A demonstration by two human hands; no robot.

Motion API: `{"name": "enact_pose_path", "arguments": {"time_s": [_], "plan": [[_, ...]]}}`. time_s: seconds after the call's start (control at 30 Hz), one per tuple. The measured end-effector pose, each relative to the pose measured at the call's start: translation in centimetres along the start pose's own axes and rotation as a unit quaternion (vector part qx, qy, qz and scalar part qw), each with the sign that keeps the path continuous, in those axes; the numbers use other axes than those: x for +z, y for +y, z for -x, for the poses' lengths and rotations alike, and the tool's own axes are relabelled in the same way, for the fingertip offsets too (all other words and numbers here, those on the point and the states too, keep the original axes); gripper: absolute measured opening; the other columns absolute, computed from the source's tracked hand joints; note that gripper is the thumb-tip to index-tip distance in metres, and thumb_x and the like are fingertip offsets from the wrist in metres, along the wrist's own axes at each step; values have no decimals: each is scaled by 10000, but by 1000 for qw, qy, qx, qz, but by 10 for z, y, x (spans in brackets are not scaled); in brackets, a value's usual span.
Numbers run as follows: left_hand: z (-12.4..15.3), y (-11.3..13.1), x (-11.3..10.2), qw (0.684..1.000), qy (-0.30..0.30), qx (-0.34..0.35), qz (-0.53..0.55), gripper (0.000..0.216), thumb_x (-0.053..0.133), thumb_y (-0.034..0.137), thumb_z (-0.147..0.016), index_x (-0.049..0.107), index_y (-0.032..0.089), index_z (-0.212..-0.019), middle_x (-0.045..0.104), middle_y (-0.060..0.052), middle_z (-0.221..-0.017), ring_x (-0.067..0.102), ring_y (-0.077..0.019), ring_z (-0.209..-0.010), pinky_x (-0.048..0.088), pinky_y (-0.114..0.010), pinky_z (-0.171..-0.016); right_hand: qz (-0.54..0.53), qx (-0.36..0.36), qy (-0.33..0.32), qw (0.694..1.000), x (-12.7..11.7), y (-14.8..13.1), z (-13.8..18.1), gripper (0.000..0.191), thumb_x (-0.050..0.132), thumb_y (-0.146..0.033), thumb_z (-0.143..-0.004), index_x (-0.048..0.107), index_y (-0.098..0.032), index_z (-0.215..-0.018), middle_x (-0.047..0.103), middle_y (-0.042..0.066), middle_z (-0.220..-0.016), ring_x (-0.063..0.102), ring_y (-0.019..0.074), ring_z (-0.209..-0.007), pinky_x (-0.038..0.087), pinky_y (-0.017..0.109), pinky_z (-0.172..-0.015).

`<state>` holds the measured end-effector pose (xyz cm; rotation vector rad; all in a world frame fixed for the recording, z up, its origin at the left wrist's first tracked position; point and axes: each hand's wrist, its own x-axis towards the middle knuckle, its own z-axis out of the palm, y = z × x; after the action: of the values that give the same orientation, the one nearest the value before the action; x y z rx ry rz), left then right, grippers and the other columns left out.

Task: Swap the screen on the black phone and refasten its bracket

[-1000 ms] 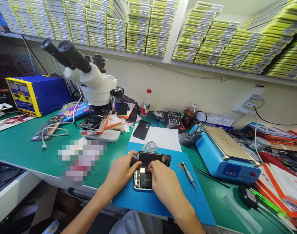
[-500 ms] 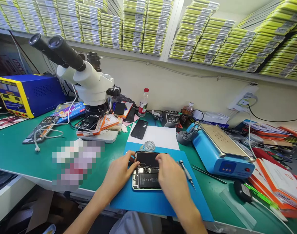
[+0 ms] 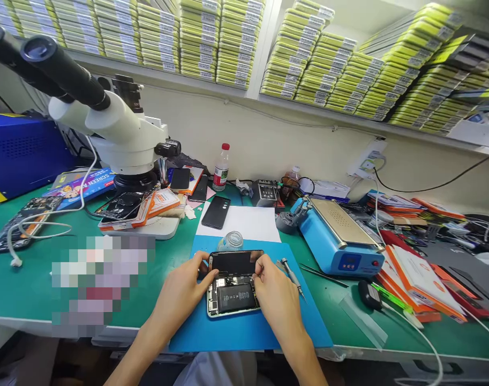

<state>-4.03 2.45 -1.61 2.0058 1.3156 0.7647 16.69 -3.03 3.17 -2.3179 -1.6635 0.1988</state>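
An opened smartphone lies on the blue mat (image 3: pixel 228 335), its battery (image 3: pixel 237 298) and inner parts exposed. The phone's screen (image 3: pixel 232 262) is tilted up along the far long side of the body. My left hand (image 3: pixel 183 284) pinches the left end of this screen between thumb and fingers. At the right end, my right hand (image 3: pixel 278 295) has its fingers curled in where screen and body meet; what the fingertips grip is hidden. Just behind the screen stands a small clear jar (image 3: pixel 230 241). A screwdriver (image 3: pixel 293 279) lies right of my right hand.
A microscope (image 3: pixel 119 134) stands at left, beside stacked boxes and phone parts. A black phone (image 3: pixel 216 212) rests on white paper (image 3: pixel 252 224). Tweezers (image 3: pixel 324 275) and a blue heating plate unit (image 3: pixel 336 236) sit to the right. A red-capped bottle (image 3: pixel 221 169) is near the wall.
The view has swung right, so things appear further left. My right hand has shifted from the screen's upper right edge down toward the gap between screen and body. My left hand keeps its hold.
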Motion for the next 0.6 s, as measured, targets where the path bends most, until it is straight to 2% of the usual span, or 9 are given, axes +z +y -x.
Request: {"name": "enact_pose_path", "arguments": {"time_s": [0.27, 0.6], "plan": [[-3, -7, 3, 1000, 2, 15, 2, 93, 580, 343, -1042, 524, 269, -1040, 730, 22, -926, 701, -232, -833, 376, -302, -689, 28, 26, -44, 998, -5, -4, -7, 149, 532, -109, -940, 526, -258, -936, 708, -24, -828, 643, 204, -761, 230, 304, -602], [-2, -6, 3, 1000, 4, 20, -1, 87, 577, 320, -1052, 518, 262, -1027, 739, 19, -939, 703, -234, -845, 382, -311, -695, 47, 24, -51, 997, -4, -7, -6, 173, 504, -99, -945, 529, -266, -984, 725, -23, -863, 662, 203, -781, 245, 303, -607]]}}
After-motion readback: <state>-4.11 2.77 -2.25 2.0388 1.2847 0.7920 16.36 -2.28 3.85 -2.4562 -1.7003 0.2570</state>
